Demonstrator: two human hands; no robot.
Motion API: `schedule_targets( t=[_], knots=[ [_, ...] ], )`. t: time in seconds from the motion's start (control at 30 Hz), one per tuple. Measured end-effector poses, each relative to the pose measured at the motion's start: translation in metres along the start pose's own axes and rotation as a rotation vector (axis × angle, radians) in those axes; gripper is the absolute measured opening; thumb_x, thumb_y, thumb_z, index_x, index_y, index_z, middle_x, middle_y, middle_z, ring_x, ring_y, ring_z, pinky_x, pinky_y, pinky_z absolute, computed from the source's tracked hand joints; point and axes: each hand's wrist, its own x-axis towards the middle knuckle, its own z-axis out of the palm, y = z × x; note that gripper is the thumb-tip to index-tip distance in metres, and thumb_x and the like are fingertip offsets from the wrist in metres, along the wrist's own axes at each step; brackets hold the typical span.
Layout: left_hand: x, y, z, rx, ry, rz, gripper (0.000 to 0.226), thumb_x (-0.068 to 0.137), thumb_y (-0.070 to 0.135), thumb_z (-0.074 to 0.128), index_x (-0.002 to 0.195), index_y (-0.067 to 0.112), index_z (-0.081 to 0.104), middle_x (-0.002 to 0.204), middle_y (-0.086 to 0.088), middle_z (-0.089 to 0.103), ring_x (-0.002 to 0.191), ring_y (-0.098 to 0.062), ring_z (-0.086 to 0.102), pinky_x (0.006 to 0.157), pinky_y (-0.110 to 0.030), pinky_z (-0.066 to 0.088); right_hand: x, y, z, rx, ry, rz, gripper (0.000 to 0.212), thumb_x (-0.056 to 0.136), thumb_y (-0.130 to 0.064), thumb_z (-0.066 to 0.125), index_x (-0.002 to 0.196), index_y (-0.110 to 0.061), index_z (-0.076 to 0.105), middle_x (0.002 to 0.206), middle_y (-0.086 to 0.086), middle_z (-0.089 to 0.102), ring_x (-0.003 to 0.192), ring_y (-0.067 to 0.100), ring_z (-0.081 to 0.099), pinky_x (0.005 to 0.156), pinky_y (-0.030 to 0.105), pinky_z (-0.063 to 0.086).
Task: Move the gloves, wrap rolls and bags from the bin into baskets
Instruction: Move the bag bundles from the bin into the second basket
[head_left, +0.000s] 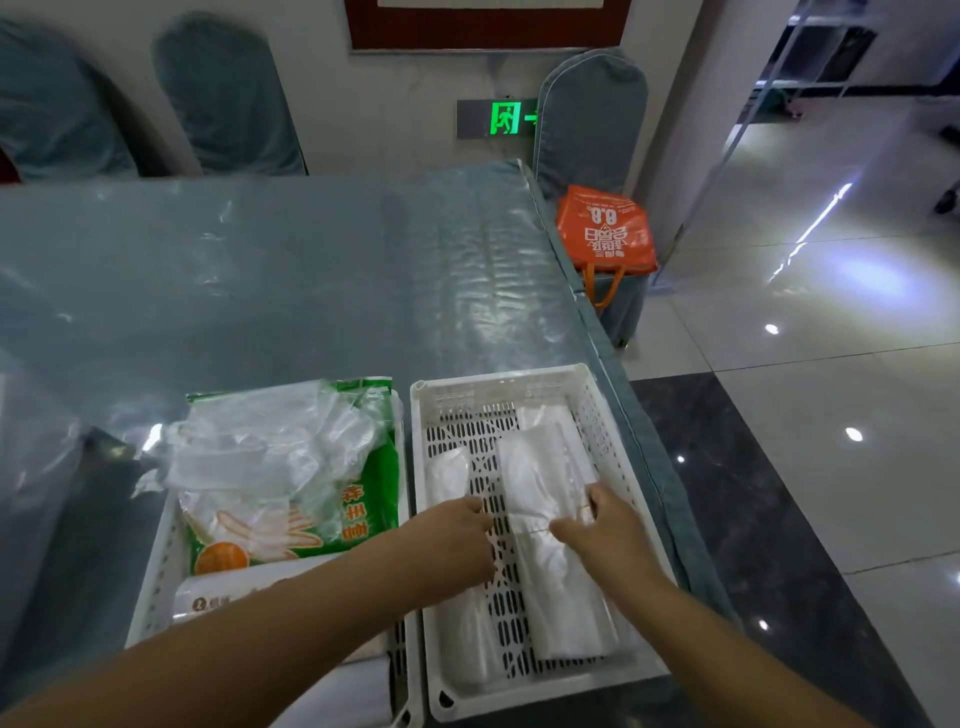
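Two white perforated baskets stand side by side at the table's near edge. The right basket (613, 410) holds clear bag rolls: one long roll (540, 467) in the middle, another (448, 475) on the left. My right hand (605, 530) pinches the long roll at its rubber band. My left hand (452, 540) lies over the left roll with curled fingers; whether it grips the roll I cannot tell. The left basket (150, 587) holds a green glove pack (363, 499), loose clear gloves (270, 447) and a white pack (223, 597).
The table (311, 260) has a grey cloth under clear plastic sheeting. Its right edge runs close beside the right basket. An orange tote bag (605, 234) sits on a covered chair at the far right. More covered chairs (228, 98) stand behind the table.
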Motion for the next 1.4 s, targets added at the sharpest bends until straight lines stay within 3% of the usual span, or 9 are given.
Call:
schedule_targets(
  t=[0.13,0.3,0.47,0.6,0.67,0.83,1.0,1.23,1.4],
  knots=[
    [-0.027,-0.005,-0.001,0.018,0.115,0.021,0.017,0.068,0.016,0.072,0.077,0.028,0.064,0.073,0.013,0.066,0.08,-0.013,0.057,0.092,-0.029,0.045,-0.002,-0.006,0.02,-0.005,-0.026,-0.005,0.022,0.07,-0.019,0.07,0.078,-0.014,0.05,0.07,-0.002,0.054,0.058,0.013,0.051,0.053,0.028,0.043],
    [-0.046,-0.004,0.001,0.026,0.204,0.014,0.012,0.069,0.018,0.067,0.073,0.027,0.06,0.069,0.011,0.061,0.079,-0.015,0.053,0.097,-0.032,0.044,-0.009,-0.011,0.047,0.097,-0.128,0.013,0.025,0.071,-0.014,0.071,0.086,-0.024,0.054,0.082,-0.003,0.065,0.074,0.012,0.063,0.069,0.033,0.055],
    [-0.042,-0.002,-0.005,0.065,0.141,0.023,0.01,0.07,0.022,0.069,0.076,0.027,0.062,0.07,0.01,0.063,0.081,-0.016,0.055,0.096,-0.033,0.044,-0.013,-0.007,0.056,0.08,-0.208,-0.043,0.034,0.076,-0.014,0.066,0.105,-0.023,0.052,0.091,-0.007,0.063,0.083,0.005,0.062,0.07,0.023,0.051],
    [-0.029,0.002,-0.013,0.115,0.084,-0.008,0.007,0.07,0.027,0.07,0.073,0.032,0.066,0.069,0.013,0.065,0.081,-0.011,0.055,0.098,-0.031,0.043,-0.011,-0.004,0.045,-0.072,-0.236,-0.102,0.018,0.083,-0.016,0.056,0.097,-0.027,0.054,0.091,-0.006,0.063,0.082,0.007,0.06,0.072,0.026,0.05],
    [-0.017,0.005,-0.016,0.127,0.045,-0.001,0.007,0.078,0.024,0.065,0.079,0.03,0.067,0.077,0.011,0.068,0.088,-0.013,0.055,0.102,-0.034,0.039,-0.01,0.001,0.038,-0.214,-0.202,-0.141,0.013,0.087,-0.015,0.052,0.091,-0.027,0.055,0.086,-0.009,0.06,0.078,0.006,0.059,0.069,0.024,0.048],
    [0.013,0.013,-0.009,0.087,0.038,-0.024,0.018,0.09,0.013,0.05,0.097,0.016,0.066,0.098,-0.001,0.067,0.102,-0.023,0.048,0.104,-0.039,0.033,-0.008,0.01,0.03,-0.365,-0.185,-0.14,0.033,0.085,-0.013,0.057,0.117,-0.02,0.055,0.107,-0.003,0.065,0.086,0.007,0.056,0.07,0.014,0.04],
    [0.015,0.005,0.0,-0.051,0.157,-0.093,0.023,0.086,0.005,0.05,0.108,0.009,0.054,0.108,-0.009,0.06,0.104,-0.028,0.05,0.102,-0.038,0.036,-0.008,0.01,0.034,-0.228,-0.145,-0.066,0.027,0.079,-0.007,0.058,0.101,-0.022,0.057,0.078,-0.016,0.056,0.071,-0.003,0.052,0.058,0.01,0.037],
    [0.006,-0.002,0.005,-0.188,0.239,-0.129,0.024,0.085,0.005,0.052,0.106,0.014,0.061,0.106,-0.006,0.063,0.108,-0.027,0.051,0.104,-0.038,0.032,-0.012,0.005,0.029,0.165,-0.188,0.122,0.029,0.077,0.0,0.061,0.099,-0.018,0.061,0.091,0.002,0.067,0.08,0.015,0.064,0.06,0.021,0.048],
    [0.001,0.002,0.018,-0.169,0.311,-0.148,0.033,0.084,0.009,0.055,0.113,0.023,0.06,0.119,0.001,0.061,0.121,-0.023,0.047,0.112,-0.038,0.024,-0.016,0.013,0.028,-0.308,-0.156,-0.139,0.018,0.086,-0.015,0.056,0.102,-0.024,0.055,0.092,-0.008,0.062,0.08,0.005,0.058,0.071,0.019,0.049]
  ],
)
